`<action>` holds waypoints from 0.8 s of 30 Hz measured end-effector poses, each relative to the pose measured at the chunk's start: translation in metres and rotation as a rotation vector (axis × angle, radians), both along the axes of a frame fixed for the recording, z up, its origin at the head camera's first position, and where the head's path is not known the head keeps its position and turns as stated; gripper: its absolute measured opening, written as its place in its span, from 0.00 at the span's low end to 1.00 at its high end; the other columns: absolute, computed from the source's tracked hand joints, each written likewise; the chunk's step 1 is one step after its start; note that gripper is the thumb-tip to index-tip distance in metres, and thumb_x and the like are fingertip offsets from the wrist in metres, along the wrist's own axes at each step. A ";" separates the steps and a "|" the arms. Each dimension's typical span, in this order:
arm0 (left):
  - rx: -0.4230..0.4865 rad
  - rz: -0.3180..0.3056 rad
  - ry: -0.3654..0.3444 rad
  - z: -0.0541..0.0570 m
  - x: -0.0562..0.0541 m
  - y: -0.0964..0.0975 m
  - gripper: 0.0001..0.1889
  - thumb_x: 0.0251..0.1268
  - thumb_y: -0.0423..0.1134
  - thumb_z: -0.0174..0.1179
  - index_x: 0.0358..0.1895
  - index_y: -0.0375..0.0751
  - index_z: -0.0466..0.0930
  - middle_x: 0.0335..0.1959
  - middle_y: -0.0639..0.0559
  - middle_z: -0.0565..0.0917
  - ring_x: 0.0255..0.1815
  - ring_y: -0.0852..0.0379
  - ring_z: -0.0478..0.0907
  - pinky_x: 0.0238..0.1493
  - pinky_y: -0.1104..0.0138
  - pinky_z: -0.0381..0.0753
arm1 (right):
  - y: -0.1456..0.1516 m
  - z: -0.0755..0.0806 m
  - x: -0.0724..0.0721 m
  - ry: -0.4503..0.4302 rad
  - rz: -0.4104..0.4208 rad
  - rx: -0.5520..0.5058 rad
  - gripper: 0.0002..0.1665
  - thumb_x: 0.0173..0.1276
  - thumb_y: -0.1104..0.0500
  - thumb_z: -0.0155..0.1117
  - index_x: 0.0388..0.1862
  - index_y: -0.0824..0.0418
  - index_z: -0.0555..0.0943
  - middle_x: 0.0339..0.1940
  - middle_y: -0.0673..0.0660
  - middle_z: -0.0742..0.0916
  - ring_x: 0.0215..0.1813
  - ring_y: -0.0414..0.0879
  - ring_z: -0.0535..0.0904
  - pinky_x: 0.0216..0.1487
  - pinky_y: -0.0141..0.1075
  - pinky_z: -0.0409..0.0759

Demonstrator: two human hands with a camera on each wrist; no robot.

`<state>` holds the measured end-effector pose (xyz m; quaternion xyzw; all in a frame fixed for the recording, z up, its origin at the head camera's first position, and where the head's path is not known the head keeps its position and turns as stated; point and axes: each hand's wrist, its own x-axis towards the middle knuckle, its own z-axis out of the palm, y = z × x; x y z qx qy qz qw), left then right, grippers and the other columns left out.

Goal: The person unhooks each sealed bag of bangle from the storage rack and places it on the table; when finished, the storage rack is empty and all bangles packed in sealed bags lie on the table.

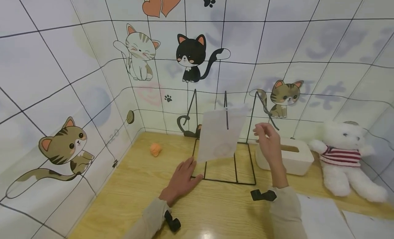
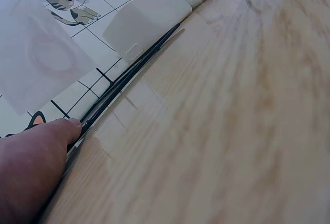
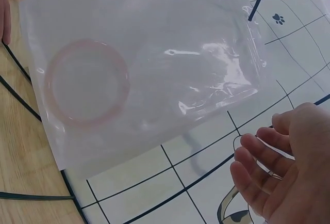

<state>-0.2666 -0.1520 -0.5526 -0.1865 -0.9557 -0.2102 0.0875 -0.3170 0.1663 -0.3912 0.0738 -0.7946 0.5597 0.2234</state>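
A pale yellow, wood-grained worktop (image 1: 224,208) filled a corner lined with white, black-gridded sheeting (image 1: 307,43) that rippled softly and bore cartoon cats (image 1: 191,57) and dark paw prints (image 1: 209,0). On the worktop stood a thin black wire rack (image 1: 246,183) with 3 peaked uprights and an oblong base. A translucent, glossy plastic bag (image 1: 215,139) hung slightly tilted at the middle upright, creased near its top, a smooth pale pink ring (image 3: 124,82) showing through the film. A person's left hand (image 1: 183,177) lay flat, fingers extended, thumb at the base wire. The right hand (image 1: 268,139) hovered near the bag but apart from it, fingers loosely bent. Behind the right wrist sat a white, round-cornered box (image 1: 298,163) with a brown slot; beside it slumped a fluffy white teddy bear (image 1: 341,156) in a red-and-white striped top. A crumpled orange lump (image 1: 155,149) lay left of the rack, and 2 flat white sheets (image 1: 321,211) lay beside the right beige sleeve (image 1: 286,211).
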 end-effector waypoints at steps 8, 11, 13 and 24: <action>0.016 -0.003 -0.020 0.001 0.005 -0.004 0.39 0.75 0.62 0.47 0.77 0.36 0.59 0.80 0.42 0.57 0.81 0.46 0.54 0.80 0.48 0.51 | -0.013 0.001 0.006 -0.022 0.075 -0.026 0.21 0.81 0.51 0.49 0.57 0.66 0.76 0.48 0.66 0.83 0.46 0.46 0.81 0.37 0.22 0.81; 0.025 -0.008 -0.017 0.003 0.006 -0.004 0.39 0.75 0.62 0.48 0.77 0.36 0.60 0.80 0.41 0.57 0.81 0.45 0.54 0.80 0.48 0.51 | -0.016 -0.006 0.000 -0.039 0.100 -0.023 0.23 0.82 0.47 0.46 0.59 0.63 0.75 0.49 0.64 0.83 0.47 0.45 0.80 0.38 0.24 0.82; 0.021 -0.008 -0.020 0.003 0.006 -0.004 0.39 0.75 0.62 0.48 0.77 0.36 0.59 0.80 0.42 0.57 0.81 0.45 0.54 0.80 0.48 0.51 | -0.020 -0.007 -0.001 -0.049 0.127 -0.018 0.25 0.82 0.45 0.44 0.60 0.63 0.74 0.50 0.63 0.83 0.48 0.46 0.79 0.39 0.24 0.81; 0.036 -0.009 -0.029 0.004 0.004 0.000 0.39 0.75 0.61 0.48 0.77 0.36 0.59 0.80 0.42 0.56 0.81 0.46 0.53 0.81 0.49 0.50 | -0.029 0.000 0.006 -0.053 0.214 0.004 0.27 0.83 0.47 0.42 0.62 0.68 0.72 0.51 0.66 0.82 0.50 0.52 0.78 0.40 0.24 0.80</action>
